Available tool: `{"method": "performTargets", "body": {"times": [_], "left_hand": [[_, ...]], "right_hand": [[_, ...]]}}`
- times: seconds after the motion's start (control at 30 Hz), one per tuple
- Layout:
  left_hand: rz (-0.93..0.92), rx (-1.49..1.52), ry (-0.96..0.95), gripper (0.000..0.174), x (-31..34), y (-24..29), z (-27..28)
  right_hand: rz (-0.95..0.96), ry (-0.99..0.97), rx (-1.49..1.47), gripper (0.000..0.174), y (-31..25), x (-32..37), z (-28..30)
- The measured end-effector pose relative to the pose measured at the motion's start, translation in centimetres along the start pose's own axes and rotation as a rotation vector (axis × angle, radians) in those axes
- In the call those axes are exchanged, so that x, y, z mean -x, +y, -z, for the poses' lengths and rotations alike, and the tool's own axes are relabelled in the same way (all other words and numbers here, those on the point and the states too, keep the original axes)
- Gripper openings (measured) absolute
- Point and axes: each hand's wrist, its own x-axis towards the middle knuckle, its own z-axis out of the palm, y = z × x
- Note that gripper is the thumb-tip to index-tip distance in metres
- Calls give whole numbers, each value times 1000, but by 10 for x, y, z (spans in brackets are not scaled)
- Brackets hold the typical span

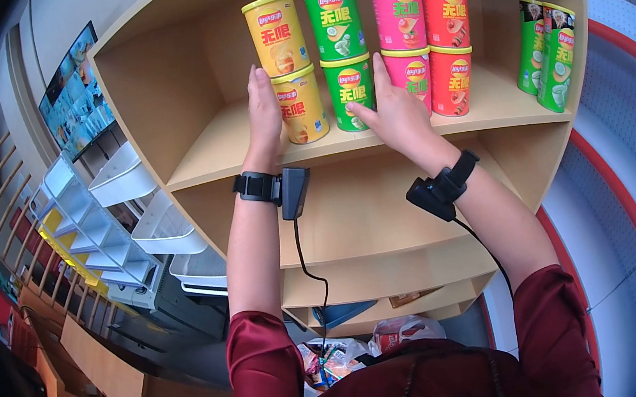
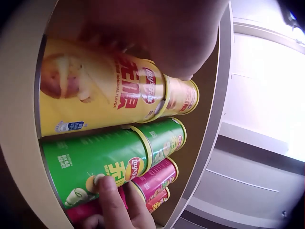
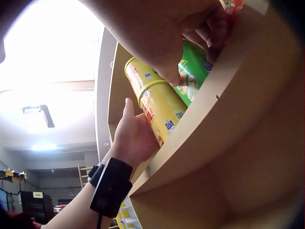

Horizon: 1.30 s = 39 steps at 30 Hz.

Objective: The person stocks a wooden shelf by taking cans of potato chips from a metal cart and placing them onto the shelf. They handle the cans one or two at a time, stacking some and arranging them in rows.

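Observation:
Two stacked yellow Lay's canisters (image 1: 283, 38) stand on the shelf, with my left hand (image 1: 264, 110) upright along their left side, its fingers straight. Beside them is a stack of two green canisters (image 1: 334, 24). My right hand (image 1: 401, 114) is at the lower green canister (image 2: 95, 167), its thumb across the front and its index finger extended up the right side. Part of the lower pink canister (image 1: 407, 71) is hidden behind this hand. In the right wrist view, the left palm faces the yellow stack and the right thumb overlaps the green canister (image 3: 193, 71).
A red-orange stack (image 1: 446, 19) adjoins the pink one. Two more green canisters (image 1: 556, 61) stand at the shelf's right end. The wooden shelf edge (image 1: 251, 163) runs below the hands. White baskets (image 1: 123, 174) are at left, and plastic bags (image 1: 408, 332) lie below.

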Motion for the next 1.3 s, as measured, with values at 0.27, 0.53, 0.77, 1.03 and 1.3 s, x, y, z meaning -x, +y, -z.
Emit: {"method": "performTargets", "body": {"times": [0.27,0.53,0.77,1.03,1.3], "left_hand": [[-68,-49,29,71,-8,4,-2],[-18,39,-105,45,-16,6,-1],[-79,102,-63,37,-12,-2,-7],[-123,89,-52,40,-11,-1,-10],[-186,27,15,40,-11,-5,-13]], "right_hand": [[-22,-44,-26,93,-3,1,-5],[-1,-27,6,94,-3,7,-10],[8,-20,16,93,1,5,-17],[7,-30,52,93,-1,6,-14],[60,29,38,91,3,6,-21]]}}
